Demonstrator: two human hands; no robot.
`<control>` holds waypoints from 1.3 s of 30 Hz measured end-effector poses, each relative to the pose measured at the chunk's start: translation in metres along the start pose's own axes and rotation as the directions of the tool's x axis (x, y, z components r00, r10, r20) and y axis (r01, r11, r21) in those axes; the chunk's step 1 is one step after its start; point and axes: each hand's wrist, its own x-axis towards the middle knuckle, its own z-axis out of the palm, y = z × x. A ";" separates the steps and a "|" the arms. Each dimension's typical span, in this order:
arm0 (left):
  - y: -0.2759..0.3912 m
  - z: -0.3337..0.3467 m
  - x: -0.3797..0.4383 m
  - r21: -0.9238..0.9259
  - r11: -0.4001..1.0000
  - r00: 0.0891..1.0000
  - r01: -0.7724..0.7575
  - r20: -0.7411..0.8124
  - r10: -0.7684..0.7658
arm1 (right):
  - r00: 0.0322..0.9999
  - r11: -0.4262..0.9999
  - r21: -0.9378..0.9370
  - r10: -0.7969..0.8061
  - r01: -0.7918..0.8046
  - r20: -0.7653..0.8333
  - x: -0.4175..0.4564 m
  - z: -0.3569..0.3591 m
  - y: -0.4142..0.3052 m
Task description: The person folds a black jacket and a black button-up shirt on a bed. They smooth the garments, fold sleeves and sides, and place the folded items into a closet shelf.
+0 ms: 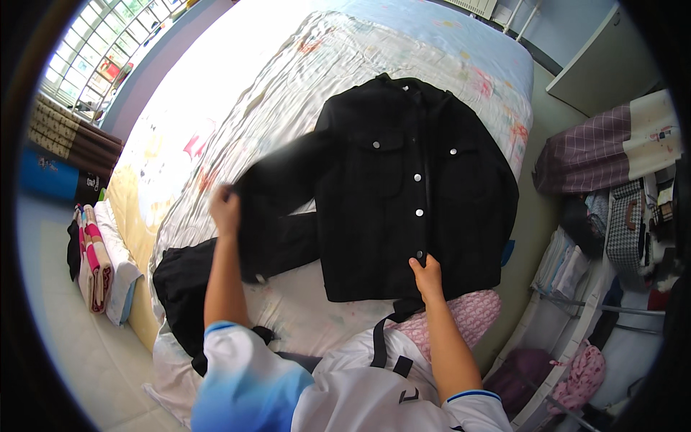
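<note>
A black jacket (372,216) with silvery buttons and two flapped chest pockets lies front up on the bed, its collar away from me. My left hand (225,208) grips the end of the sleeve on the left, which is raised a little and blurred. At the front placket, by the lowest button, my right hand (428,272) holds the jacket's lower part. Another black garment (183,281) lies on the bed under my left arm and partly beneath the sleeve.
The bed (270,102) has a crumpled pale floral sheet. Folded blankets (96,264) stand at its left side. On the right is a shelf rack (580,318) with clothes and a checked bag (626,232). A barred window (102,59) is at the upper left.
</note>
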 end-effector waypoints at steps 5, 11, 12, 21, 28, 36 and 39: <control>0.054 -0.025 0.016 0.009 0.989 0.982 -0.146 -0.116 0.146 | 1.000 0.988 -0.153 0.012 -0.008 0.027 -0.001 -0.006 -0.005; 0.028 0.017 -0.190 0.001 0.862 0.267 0.507 0.950 -0.158 | 0.999 0.976 -0.214 -0.032 0.030 -0.004 0.001 -0.001 0.003; 0.052 0.028 -0.211 0.016 0.690 0.195 0.724 0.954 -0.227 | 0.999 0.969 -0.245 -0.042 0.035 -0.021 0.002 -0.002 0.001; 0.062 -0.027 -0.189 -0.316 0.575 0.565 0.755 0.758 -0.326 | 0.999 1.000 0.008 0.000 0.000 0.046 -0.038 -0.024 -0.042; 0.100 0.028 -0.156 -0.288 0.953 0.842 0.091 0.533 0.080 | 0.967 0.796 -0.593 -0.230 0.124 -0.106 -0.045 -0.033 -0.027; 0.204 0.216 -0.071 -0.345 0.929 0.777 -0.131 0.547 0.313 | 0.965 0.869 -0.481 -0.213 0.117 -0.150 -0.002 -0.070 -0.033; 0.225 0.270 -0.018 -0.118 0.993 0.891 0.028 0.452 0.029 | 0.951 0.982 -0.074 -0.187 0.174 -0.248 -0.009 -0.132 -0.066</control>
